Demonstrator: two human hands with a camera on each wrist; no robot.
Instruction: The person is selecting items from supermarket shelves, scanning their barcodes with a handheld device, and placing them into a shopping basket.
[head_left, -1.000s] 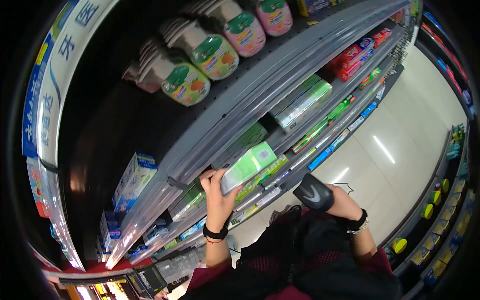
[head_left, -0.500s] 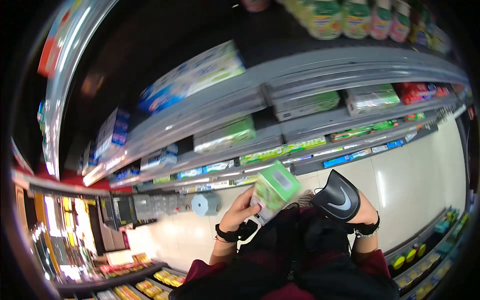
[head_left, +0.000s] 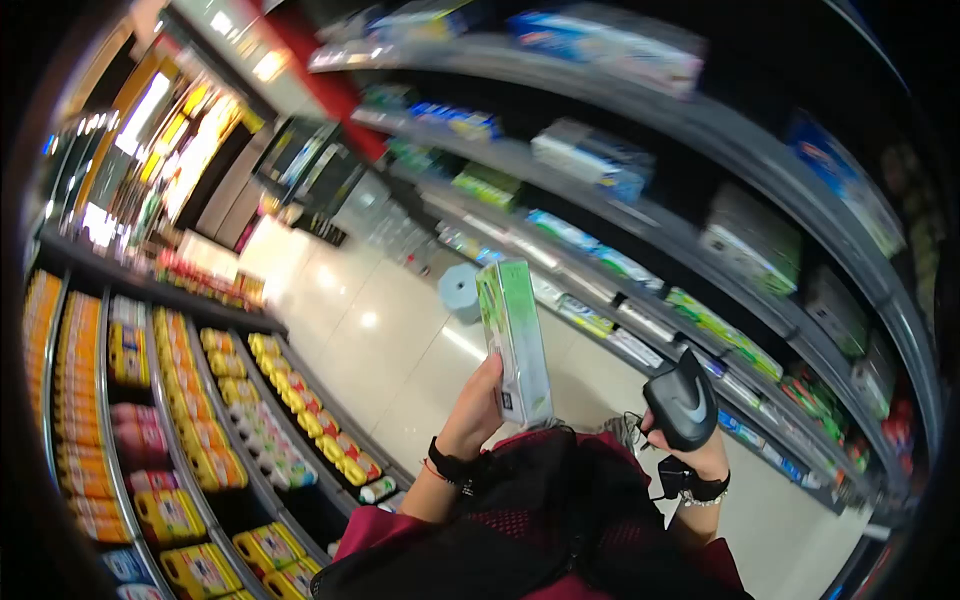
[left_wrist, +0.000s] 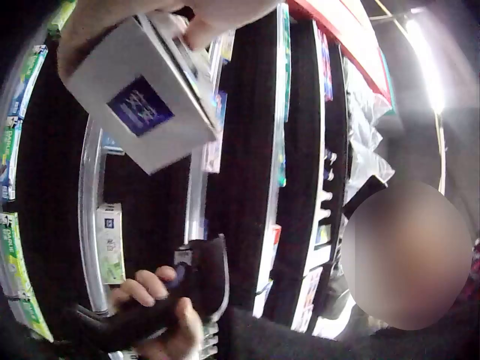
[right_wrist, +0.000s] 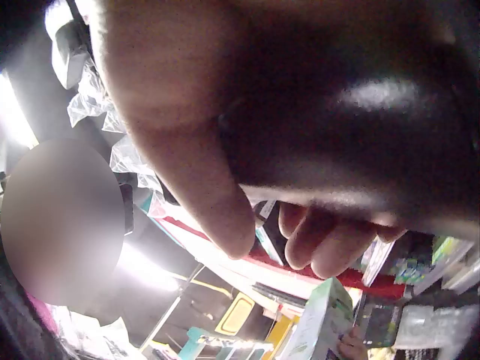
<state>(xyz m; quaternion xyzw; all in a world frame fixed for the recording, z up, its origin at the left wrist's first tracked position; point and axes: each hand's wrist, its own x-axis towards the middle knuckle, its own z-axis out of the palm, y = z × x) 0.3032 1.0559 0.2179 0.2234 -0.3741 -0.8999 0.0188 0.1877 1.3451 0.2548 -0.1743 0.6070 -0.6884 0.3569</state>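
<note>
In the head view my left hand (head_left: 472, 410) grips the lower end of a green and white carton (head_left: 520, 340), held roughly upright before my body. The left wrist view shows this hand (left_wrist: 217, 16) on the carton, whose white end with a dark blue square (left_wrist: 139, 105) faces the camera. To the right, my right hand (head_left: 705, 455) grips a black handheld scanner (head_left: 682, 405), its fingers curled round the handle in the left wrist view. Up close in the right wrist view, the scanner (right_wrist: 352, 135) lies across the palm. Carton and scanner are apart.
Shelves of boxed goods (head_left: 590, 160) run along the right side. At lower left stand racks of yellow and orange packages (head_left: 200, 440). A light blue stool (head_left: 461, 292) is on the tiled floor (head_left: 380, 330) beyond the carton, near clear plastic containers (head_left: 375, 215).
The view has swung left, away from the shelf bay towards the aisle and racks. My left hand has brought the carton away from the shelf and turned it upright. The right hand still grips the scanner.
</note>
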